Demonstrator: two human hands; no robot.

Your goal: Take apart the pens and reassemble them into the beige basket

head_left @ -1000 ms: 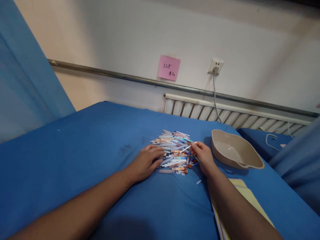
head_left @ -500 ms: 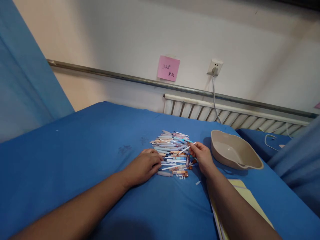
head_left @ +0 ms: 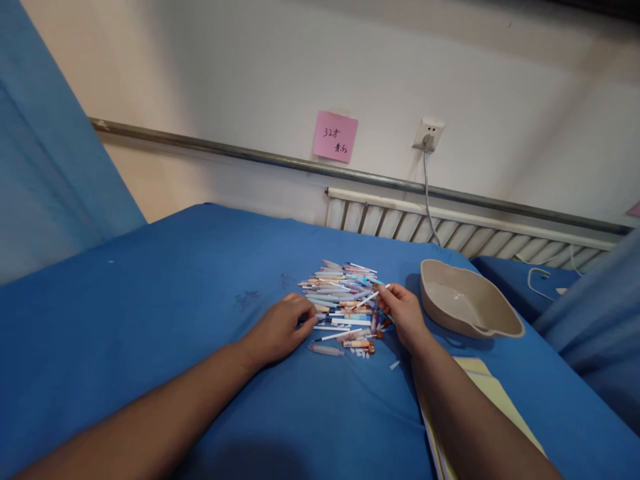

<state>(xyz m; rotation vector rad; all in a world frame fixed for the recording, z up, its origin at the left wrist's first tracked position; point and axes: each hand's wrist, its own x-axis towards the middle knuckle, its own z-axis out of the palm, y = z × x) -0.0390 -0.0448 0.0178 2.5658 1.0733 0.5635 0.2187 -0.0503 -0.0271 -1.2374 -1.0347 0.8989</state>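
Observation:
A pile of pens [head_left: 330,291] in pale grey, blue and orange lies on the blue cloth, with several white pen refills [head_left: 350,322] among them. Between the thumb and fingers of my right hand [head_left: 403,313] is a thin white pen refill [head_left: 369,298], slanting down over the pile's right side, its dark tip pointing left. My left hand [head_left: 286,327] rests at the pile's left edge, fingers bent and thumb apart, close to the pen ends; nothing shows in its grasp. Small white caps [head_left: 361,352] and a brown-ended pen [head_left: 357,345] lie at the near edge.
A beige plastic basin [head_left: 465,300] stands right of the pile. Yellow paper sheets [head_left: 493,393] lie partly under my right forearm. Behind the blue-covered table [head_left: 150,320] are a radiator [head_left: 385,217], a metal rail [head_left: 250,152] and a plugged-in cord [head_left: 427,193]. Blue curtains hang on both sides.
My left hand has drawn back slightly to the left, uncovering more pen and refill ends. My right hand keeps its white refill in nearly the same place.

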